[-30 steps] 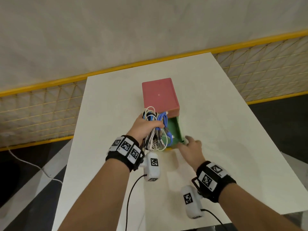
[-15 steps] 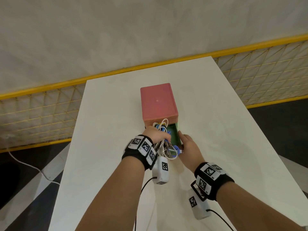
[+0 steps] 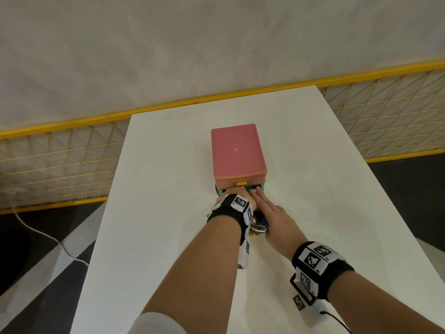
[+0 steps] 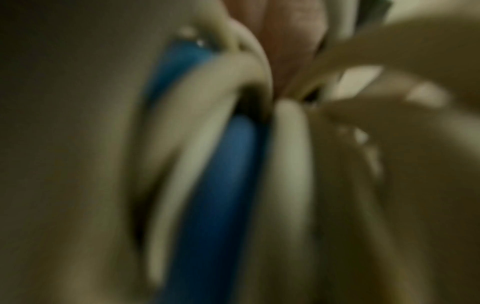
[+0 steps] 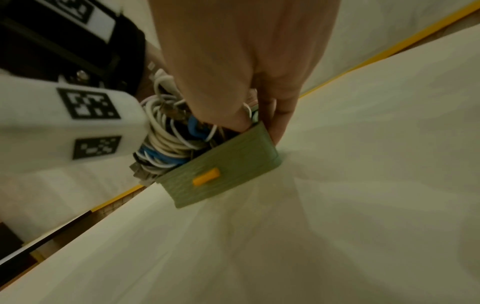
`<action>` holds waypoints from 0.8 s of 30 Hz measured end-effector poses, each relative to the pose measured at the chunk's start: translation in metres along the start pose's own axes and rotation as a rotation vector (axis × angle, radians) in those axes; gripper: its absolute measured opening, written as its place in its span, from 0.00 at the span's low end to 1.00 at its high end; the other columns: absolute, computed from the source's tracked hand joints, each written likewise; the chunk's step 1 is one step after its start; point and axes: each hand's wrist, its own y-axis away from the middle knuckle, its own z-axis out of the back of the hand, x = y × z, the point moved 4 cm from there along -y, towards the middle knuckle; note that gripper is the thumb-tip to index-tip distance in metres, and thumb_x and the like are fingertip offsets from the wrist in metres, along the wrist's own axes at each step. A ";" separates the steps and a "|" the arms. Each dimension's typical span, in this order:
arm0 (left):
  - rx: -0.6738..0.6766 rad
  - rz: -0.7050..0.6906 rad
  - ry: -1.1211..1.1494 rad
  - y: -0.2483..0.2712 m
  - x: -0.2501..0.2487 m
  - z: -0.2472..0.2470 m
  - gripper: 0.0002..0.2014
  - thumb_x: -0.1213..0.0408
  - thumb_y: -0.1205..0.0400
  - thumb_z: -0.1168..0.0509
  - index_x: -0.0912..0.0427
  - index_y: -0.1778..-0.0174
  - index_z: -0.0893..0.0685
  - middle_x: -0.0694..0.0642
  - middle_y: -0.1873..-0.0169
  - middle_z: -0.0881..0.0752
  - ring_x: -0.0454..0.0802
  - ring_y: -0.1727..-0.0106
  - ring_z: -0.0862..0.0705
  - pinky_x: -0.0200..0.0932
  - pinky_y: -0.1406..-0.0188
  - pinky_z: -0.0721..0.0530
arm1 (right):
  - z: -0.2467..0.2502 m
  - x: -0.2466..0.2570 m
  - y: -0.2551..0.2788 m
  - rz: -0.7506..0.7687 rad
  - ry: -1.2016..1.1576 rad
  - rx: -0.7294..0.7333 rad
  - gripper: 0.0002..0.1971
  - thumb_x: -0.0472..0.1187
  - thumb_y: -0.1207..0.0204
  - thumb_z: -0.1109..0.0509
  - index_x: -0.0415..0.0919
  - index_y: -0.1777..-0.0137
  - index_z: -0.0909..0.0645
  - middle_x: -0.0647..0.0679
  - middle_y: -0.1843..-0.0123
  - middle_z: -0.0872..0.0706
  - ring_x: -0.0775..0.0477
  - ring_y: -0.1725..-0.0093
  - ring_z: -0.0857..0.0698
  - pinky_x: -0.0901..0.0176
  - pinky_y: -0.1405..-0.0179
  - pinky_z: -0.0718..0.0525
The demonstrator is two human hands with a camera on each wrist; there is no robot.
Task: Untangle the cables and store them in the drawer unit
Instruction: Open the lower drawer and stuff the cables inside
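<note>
A pink-topped drawer unit stands mid-table with its green drawer pulled out toward me. A bundle of white and blue cables sits in that drawer and bulges over its front. My left hand grips the bundle from above, its fingers hidden in the drawer. The left wrist view is a blur of blue cable and white loops. My right hand lies with straight fingers over the drawer's right side, touching the cables and the drawer wall.
The white table stretches wide on both sides of the unit. A closed upper drawer shows a yellow handle. A yellow mesh fence runs behind the table. A white cord trails on the dark floor to the left.
My left hand has carried the cable bundle forward and down into the green drawer. My right hand has shifted from the drawer's front corner to lie along its right side.
</note>
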 end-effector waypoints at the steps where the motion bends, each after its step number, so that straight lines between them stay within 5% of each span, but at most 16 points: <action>1: 0.011 -0.020 0.011 0.001 0.001 0.003 0.12 0.58 0.14 0.40 0.61 0.48 0.16 0.60 0.44 0.14 0.60 0.45 0.16 0.48 0.49 0.22 | 0.002 0.001 -0.004 -0.010 0.007 0.039 0.43 0.28 0.24 0.42 0.59 0.17 0.57 0.60 0.15 0.55 0.44 0.41 0.24 0.55 0.36 0.24; 3: 0.051 -0.068 0.055 0.009 0.007 0.013 0.19 0.55 0.19 0.32 0.63 0.36 0.17 0.61 0.41 0.15 0.58 0.41 0.16 0.44 0.51 0.24 | 0.006 0.005 -0.012 -0.018 0.030 0.126 0.40 0.32 0.22 0.41 0.55 0.16 0.57 0.56 0.14 0.53 0.40 0.31 0.25 0.53 0.30 0.27; 7: 0.163 -0.036 0.322 0.015 0.025 0.015 0.26 0.46 0.35 0.22 0.59 0.46 0.13 0.54 0.54 0.11 0.53 0.52 0.12 0.47 0.51 0.15 | 0.010 0.006 -0.023 -0.004 0.093 0.234 0.44 0.45 0.22 0.32 0.49 0.16 0.60 0.51 0.14 0.55 0.42 0.24 0.28 0.54 0.27 0.30; 12: -0.177 0.042 0.320 0.017 0.018 0.004 0.13 0.53 0.23 0.31 0.60 0.51 0.15 0.57 0.56 0.12 0.57 0.55 0.12 0.48 0.54 0.13 | 0.005 0.002 -0.015 0.030 0.134 0.176 0.51 0.39 0.24 0.31 0.53 0.18 0.69 0.53 0.14 0.58 0.44 0.36 0.20 0.60 0.42 0.26; 15: -0.261 0.081 0.253 0.020 0.015 0.006 0.13 0.51 0.18 0.36 0.59 0.52 0.17 0.56 0.59 0.15 0.57 0.57 0.15 0.47 0.58 0.16 | 0.003 0.003 -0.012 0.006 0.196 0.181 0.50 0.32 0.25 0.34 0.52 0.18 0.69 0.51 0.14 0.49 0.42 0.41 0.21 0.59 0.48 0.27; 19: -0.078 -0.018 0.179 0.014 0.017 0.008 0.12 0.54 0.20 0.34 0.58 0.61 0.21 0.54 0.67 0.20 0.54 0.62 0.19 0.43 0.65 0.22 | 0.003 0.007 -0.020 -0.041 0.211 0.192 0.44 0.37 0.24 0.35 0.46 0.16 0.60 0.43 0.19 0.32 0.36 0.44 0.19 0.55 0.52 0.26; 24: 0.084 -0.064 0.020 0.010 0.011 0.005 0.12 0.55 0.18 0.38 0.59 0.63 0.23 0.55 0.66 0.20 0.52 0.63 0.21 0.41 0.69 0.27 | 0.003 0.001 -0.014 -0.003 0.137 0.144 0.43 0.35 0.26 0.34 0.48 0.16 0.56 0.43 0.25 0.25 0.37 0.45 0.19 0.55 0.53 0.25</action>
